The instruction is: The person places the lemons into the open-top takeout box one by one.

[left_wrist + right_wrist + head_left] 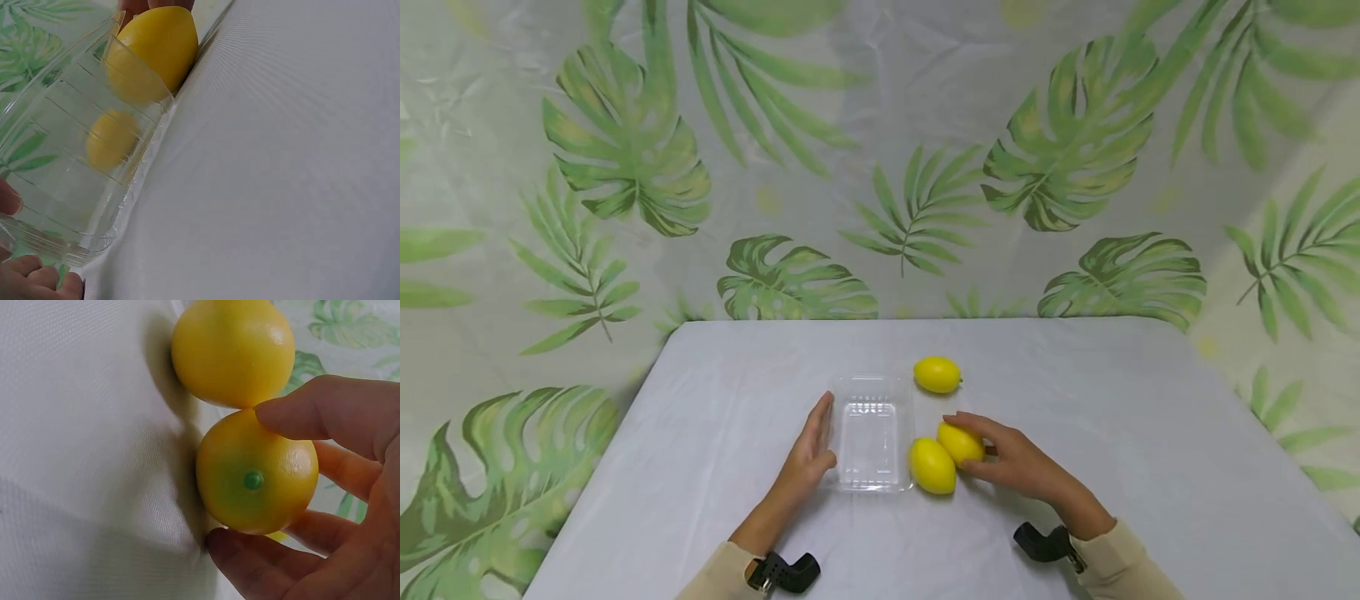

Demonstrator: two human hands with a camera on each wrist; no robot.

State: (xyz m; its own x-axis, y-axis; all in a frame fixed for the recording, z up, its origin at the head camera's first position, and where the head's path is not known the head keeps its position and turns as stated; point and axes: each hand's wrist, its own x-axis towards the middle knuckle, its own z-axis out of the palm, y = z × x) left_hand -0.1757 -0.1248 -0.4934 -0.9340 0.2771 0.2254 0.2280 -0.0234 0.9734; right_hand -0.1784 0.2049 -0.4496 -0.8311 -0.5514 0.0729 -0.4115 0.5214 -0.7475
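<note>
A clear plastic container [870, 446] stands on the table, and my left hand [807, 454] grips its left side. In the left wrist view the thumb [9, 199] lies at the container's wall, with curled fingers below. My right hand [1018, 463] holds a yellow lemon [961, 443] between thumb and fingers, its green stem end [253, 480] facing the right wrist camera. A second lemon [932, 467] touches the held one and sits close against the container's right side. Farther back lies a third lemon [937, 375], near the container's far right corner.
A white cloth covers the table [760, 367]. Behind it hangs a leaf-patterned backdrop [917, 108]. Black wrist devices [786, 573] are strapped on both wrists, below beige sleeves.
</note>
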